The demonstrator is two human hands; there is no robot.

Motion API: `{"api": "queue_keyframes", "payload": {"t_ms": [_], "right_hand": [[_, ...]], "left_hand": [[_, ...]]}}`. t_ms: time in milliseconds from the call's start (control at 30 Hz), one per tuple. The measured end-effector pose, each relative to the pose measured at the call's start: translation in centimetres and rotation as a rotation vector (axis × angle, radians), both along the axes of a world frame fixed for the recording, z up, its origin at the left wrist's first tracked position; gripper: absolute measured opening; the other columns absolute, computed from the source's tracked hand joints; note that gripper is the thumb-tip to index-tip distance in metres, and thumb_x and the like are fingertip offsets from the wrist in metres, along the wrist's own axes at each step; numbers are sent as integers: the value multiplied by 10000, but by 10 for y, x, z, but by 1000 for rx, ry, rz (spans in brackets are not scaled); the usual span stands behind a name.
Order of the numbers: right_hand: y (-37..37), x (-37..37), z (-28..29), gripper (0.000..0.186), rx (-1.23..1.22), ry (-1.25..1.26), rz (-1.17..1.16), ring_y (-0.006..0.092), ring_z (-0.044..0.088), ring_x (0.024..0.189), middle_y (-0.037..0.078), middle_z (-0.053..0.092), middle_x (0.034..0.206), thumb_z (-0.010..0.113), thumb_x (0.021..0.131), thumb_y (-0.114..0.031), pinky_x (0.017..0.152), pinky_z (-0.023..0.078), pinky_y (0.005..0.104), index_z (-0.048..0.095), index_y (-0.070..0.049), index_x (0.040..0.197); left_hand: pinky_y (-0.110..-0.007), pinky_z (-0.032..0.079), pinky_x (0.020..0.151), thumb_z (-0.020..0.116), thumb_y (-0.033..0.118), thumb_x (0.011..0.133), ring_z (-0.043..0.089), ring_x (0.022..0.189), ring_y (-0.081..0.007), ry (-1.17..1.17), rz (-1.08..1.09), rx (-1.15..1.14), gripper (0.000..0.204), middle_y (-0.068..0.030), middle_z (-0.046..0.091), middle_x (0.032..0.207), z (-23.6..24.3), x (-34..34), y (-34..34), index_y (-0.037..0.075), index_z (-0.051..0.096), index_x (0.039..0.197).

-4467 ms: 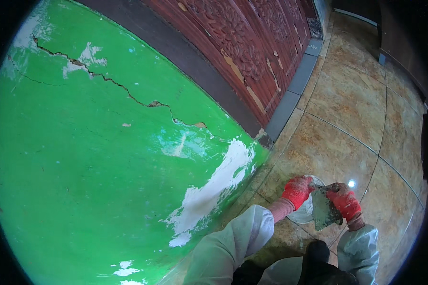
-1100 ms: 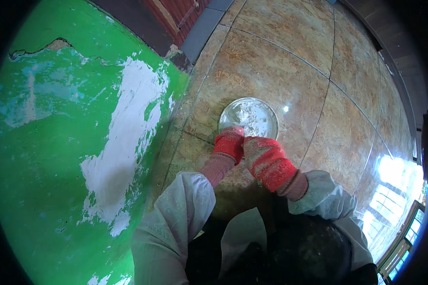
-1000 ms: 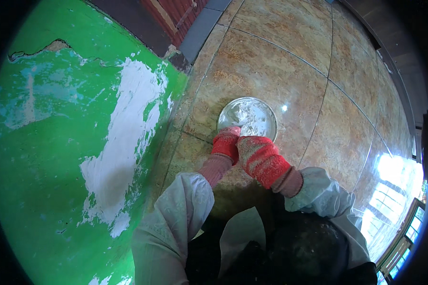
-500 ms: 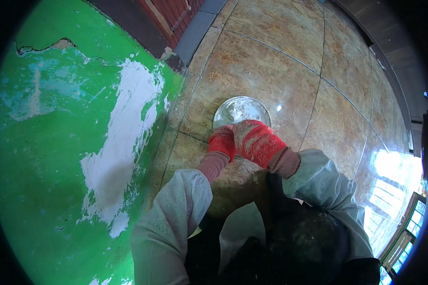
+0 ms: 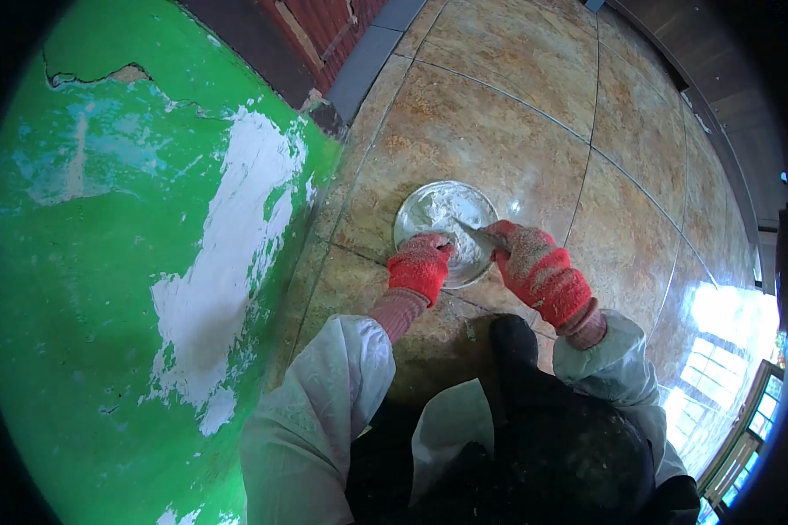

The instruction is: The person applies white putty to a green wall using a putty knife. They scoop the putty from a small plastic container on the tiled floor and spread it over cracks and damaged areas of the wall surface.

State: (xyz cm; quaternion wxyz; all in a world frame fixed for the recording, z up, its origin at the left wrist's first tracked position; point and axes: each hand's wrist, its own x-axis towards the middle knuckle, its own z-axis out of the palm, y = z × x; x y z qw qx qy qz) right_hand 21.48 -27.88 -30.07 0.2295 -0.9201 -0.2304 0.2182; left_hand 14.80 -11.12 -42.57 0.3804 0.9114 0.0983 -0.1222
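Note:
A round metal dish (image 5: 408,206) holding lumpy white paste (image 5: 438,208) lies on the tiles. My left hand (image 5: 420,267), in a red glove, is closed over the dish's near-left part; what its fingers hold is hidden. My right hand (image 5: 538,273), in a paste-speckled red glove, grips a flat metal scraper (image 5: 474,234) at the dish's right side, the blade angled down into the paste.
A green wall (image 5: 87,289) with a crack and a white patch (image 5: 223,254) stands at left. A peeling reddish door (image 5: 324,44) is at the upper left. Glossy brown tiles (image 5: 639,236) spread rightward to dark panelling (image 5: 735,131). A window (image 5: 753,437) shows at lower right.
Since half a second ago my right hand has moved rightward, away from my left hand, uncovering the scraper and more of the dish. Earlier, both hands were bunched together at the dish's near side.

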Motion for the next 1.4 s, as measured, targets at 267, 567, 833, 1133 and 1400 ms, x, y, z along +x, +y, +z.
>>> {"api": "queue_keyframes", "payload": {"t_ms": [267,567,833,1133,1400], "right_hand": [[13,-12,-9,229,-36,-31,193,363,627,768,170,639,789,551,806,-142,663,493,455,591,-80,1022],[14,13,-17,219,-52,50,191,367,628,805,175,653,831,543,786,-137,702,503,447,650,-99,973],[29,37,-17,206,-30,75,415,367,625,806,184,646,824,552,765,-141,707,492,449,646,-66,932],[17,4,-5,140,-80,5,153,361,630,714,182,635,757,562,785,-142,657,498,460,624,-65,884],[19,-16,-14,222,-93,-129,278,338,630,712,147,637,766,509,837,-150,623,497,427,597,-67,1022]], "left_hand": [[-398,433,904,548,339,870,565,1032,-297,-46,33,51,349,-142,621,1053,0,-9,-6,58,629,1060],[-390,460,850,560,288,870,596,954,-293,-194,76,-51,308,-147,631,1005,-15,-11,-4,38,649,1025],[-397,476,747,605,277,832,614,798,-296,-174,1,-2,253,-143,639,852,2,-3,1,36,659,883],[-411,471,743,579,306,846,615,807,-306,-317,40,-24,297,-160,635,830,4,-3,2,30,661,917],[-416,446,854,582,302,837,584,956,-323,-12,59,-102,285,-182,634,970,14,0,3,52,660,950]]}}
